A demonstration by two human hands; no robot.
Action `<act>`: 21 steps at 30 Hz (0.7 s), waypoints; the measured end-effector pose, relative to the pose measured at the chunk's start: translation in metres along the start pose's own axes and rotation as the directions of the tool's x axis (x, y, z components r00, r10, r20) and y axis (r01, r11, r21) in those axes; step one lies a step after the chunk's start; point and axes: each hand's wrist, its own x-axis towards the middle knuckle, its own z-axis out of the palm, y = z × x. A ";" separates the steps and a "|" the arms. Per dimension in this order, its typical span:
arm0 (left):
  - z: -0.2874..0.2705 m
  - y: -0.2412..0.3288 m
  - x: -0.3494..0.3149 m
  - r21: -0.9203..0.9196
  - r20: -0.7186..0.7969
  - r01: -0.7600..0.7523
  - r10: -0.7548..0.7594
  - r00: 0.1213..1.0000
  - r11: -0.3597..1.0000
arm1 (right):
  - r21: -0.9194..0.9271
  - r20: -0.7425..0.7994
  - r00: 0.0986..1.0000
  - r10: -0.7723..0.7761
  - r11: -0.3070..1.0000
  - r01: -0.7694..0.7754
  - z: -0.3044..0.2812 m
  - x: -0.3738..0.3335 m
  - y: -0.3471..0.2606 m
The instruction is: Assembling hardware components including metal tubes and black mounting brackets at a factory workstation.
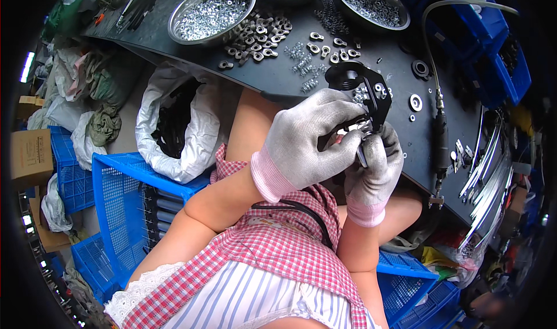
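Our left hand (316, 142) and right hand (376, 168) are both closed on the black bracket's (379, 110) lower end, at two o'clock from centre; if our grip slips, it could fall and scatter the loose springs (303, 60) at its ten o'clock.

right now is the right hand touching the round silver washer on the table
Apart. The head view shows dark tabletop between the gloved right hand and the round silver washer.
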 end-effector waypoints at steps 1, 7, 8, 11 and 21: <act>0.000 -0.001 0.000 0.002 0.000 -0.001 0.001 1.000 1.000 | -0.041 0.035 0.999 0.000 0.999 0.001 -0.001 0.001 0.000; -0.003 -0.001 0.002 -0.088 0.001 0.083 -0.083 0.997 0.993 | -0.114 0.034 0.989 -0.142 0.983 0.145 -0.007 0.006 0.003; -0.004 -0.001 0.002 -0.070 0.001 0.099 -0.099 0.995 0.993 | -0.184 0.054 0.967 -0.247 0.950 0.253 -0.009 0.011 0.004; -0.005 0.000 0.002 -0.086 -0.005 0.135 -0.136 0.991 0.987 | -0.241 0.123 0.956 -0.265 0.927 0.288 -0.008 0.004 -0.005; -0.003 -0.001 0.001 -0.014 -0.005 0.070 -0.070 0.998 0.997 | 0.115 0.308 0.941 0.137 0.977 -0.180 -0.008 0.006 -0.004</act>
